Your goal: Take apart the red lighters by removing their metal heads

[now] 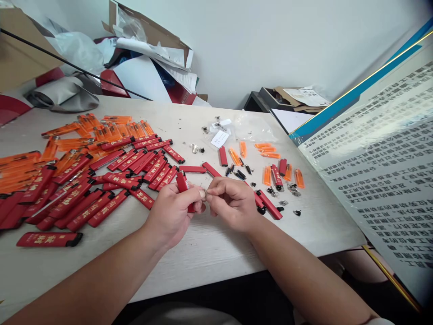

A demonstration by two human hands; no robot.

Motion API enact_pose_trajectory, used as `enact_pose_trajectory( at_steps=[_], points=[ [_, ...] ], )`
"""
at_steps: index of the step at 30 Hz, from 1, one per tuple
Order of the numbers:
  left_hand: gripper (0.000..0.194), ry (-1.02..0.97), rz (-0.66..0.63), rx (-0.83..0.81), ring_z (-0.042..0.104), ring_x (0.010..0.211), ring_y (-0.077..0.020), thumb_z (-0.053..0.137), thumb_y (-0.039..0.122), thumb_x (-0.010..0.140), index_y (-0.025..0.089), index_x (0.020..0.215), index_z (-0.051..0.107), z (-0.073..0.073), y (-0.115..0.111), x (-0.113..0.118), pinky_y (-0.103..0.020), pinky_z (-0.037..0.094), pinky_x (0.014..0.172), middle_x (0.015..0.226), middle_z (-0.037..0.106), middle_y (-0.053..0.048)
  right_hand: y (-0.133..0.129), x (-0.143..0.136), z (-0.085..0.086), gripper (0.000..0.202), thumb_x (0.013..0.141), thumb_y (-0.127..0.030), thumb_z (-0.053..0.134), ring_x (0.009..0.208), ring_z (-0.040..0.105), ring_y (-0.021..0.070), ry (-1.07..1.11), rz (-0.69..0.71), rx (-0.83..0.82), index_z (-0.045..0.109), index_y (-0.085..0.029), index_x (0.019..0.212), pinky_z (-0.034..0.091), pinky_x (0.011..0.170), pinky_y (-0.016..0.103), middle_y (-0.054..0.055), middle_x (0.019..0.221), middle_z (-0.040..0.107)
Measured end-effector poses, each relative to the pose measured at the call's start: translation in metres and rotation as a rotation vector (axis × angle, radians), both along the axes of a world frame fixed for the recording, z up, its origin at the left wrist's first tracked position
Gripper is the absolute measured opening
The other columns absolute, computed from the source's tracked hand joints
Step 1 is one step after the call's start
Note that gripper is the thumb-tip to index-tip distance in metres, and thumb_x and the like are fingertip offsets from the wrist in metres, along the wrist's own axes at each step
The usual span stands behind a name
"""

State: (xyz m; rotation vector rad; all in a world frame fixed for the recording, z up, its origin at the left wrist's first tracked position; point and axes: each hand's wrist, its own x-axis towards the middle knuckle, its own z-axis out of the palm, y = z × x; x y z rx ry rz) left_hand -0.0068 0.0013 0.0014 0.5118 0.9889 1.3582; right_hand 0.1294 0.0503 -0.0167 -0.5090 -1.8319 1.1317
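My left hand [177,205] is closed around a red lighter [181,181], with part of its body showing above and below the fingers. Its thumb and forefinger meet my right hand [232,201], whose fingertips pinch something tiny that I cannot make out. Past my hands, a red lighter casing [192,169] lies on the table. Several short black parts [241,174] and small metal pieces [293,188] are scattered beyond and right of my right hand. To the left is a heap of red lighters [108,207] with gold lettering, and behind it a pile of orange lighters [111,131].
The pale table [216,253] meets a white wall at the back. Cardboard, papers [142,76] and plastic bags crowd the far left. A clear plastic bag [253,126] lies at the back. A large printed board [375,149] leans along the right edge.
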Motion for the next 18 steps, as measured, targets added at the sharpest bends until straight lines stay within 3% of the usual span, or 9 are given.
enact_pose_trajectory(
  at_steps=[2,4,10,14,18],
  points=[
    [0.021,0.045,-0.016,0.062,0.048,0.054,-0.0099,0.068,0.014,0.068,0.015,0.050,0.057,0.001,0.000,-0.001,-0.025,0.039,0.056,0.050,0.051,0.002,0.000,0.000,0.001,0.010,0.085,-0.016,0.059,0.049,0.057,0.0076,0.037,0.019,-0.078,0.057,-0.017,0.075,0.047,0.043,0.020,0.000,0.070,0.058],
    [0.018,0.103,-0.001,0.123,0.051,0.058,-0.0119,0.069,0.017,0.070,0.015,0.054,0.062,0.001,-0.001,-0.001,-0.027,0.041,0.059,0.052,0.053,0.001,0.002,0.001,0.002,0.006,0.086,-0.016,0.059,0.051,0.060,0.0083,0.057,0.002,-0.051,0.060,-0.017,0.080,0.051,0.045,0.021,0.001,0.074,0.059],
    [0.002,0.171,0.050,0.242,0.053,0.063,-0.0128,0.073,0.019,0.071,0.018,0.072,0.075,-0.004,-0.005,-0.003,-0.027,0.043,0.061,0.062,0.061,-0.001,0.010,0.009,0.001,0.027,0.082,0.000,0.056,0.069,0.064,0.0138,0.056,-0.143,0.534,0.065,-0.020,0.098,0.056,0.058,0.027,0.006,0.083,0.062],
    [0.003,0.179,0.016,0.302,0.052,0.065,-0.0121,0.074,0.020,0.073,0.020,0.075,0.076,-0.006,-0.007,-0.004,-0.027,0.042,0.057,0.078,0.064,-0.004,0.010,0.013,0.002,0.034,0.084,0.000,0.053,0.072,0.064,0.0134,0.015,-0.203,0.638,0.065,-0.023,0.105,0.057,0.058,0.027,0.006,0.089,0.061],
    [0.006,0.150,-0.021,0.327,0.047,0.060,-0.0101,0.074,0.021,0.075,0.023,0.080,0.076,-0.007,-0.009,-0.006,-0.026,0.039,0.054,0.079,0.063,-0.003,0.009,0.015,0.003,0.037,0.084,0.002,0.053,0.073,0.063,0.0119,-0.008,-0.225,0.672,0.065,-0.024,0.107,0.055,0.056,0.024,0.006,0.091,0.059]
  ],
)
